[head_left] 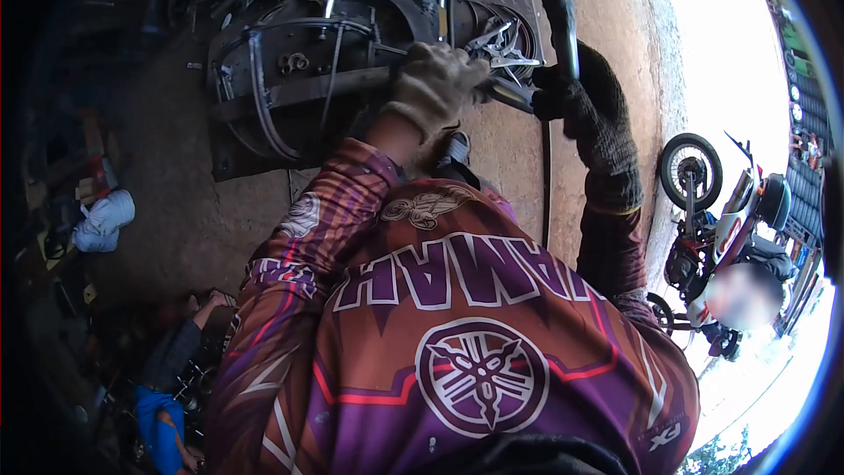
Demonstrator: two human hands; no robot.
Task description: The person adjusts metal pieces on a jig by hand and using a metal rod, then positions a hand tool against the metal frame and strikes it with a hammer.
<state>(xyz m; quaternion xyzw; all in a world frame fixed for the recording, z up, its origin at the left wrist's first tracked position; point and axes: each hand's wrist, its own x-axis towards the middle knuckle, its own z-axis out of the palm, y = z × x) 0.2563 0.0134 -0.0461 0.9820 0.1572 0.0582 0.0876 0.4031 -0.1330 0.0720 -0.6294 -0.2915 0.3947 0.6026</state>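
My left hand [432,88], in a light work glove, is closed at the edge of a dark metal workbench [308,97]; what its fingers grip is hidden. My right hand [587,97], in a dark knit glove, is wrapped round the handle of a hammer [563,13], whose head is raised at the top of the view. Silver locking pliers [505,48] lie just right of my left hand. A flat metal bar [510,95] shows between my hands. Curved metal tubes [262,92] stand on the bench left of my left hand.
Small round metal parts [294,62] lie on the bench. A motorcycle [721,237] stands at the right, with a person beside it. Another person's bare legs and blue clothing [158,422] show at the lower left, below a white bundle [105,218].
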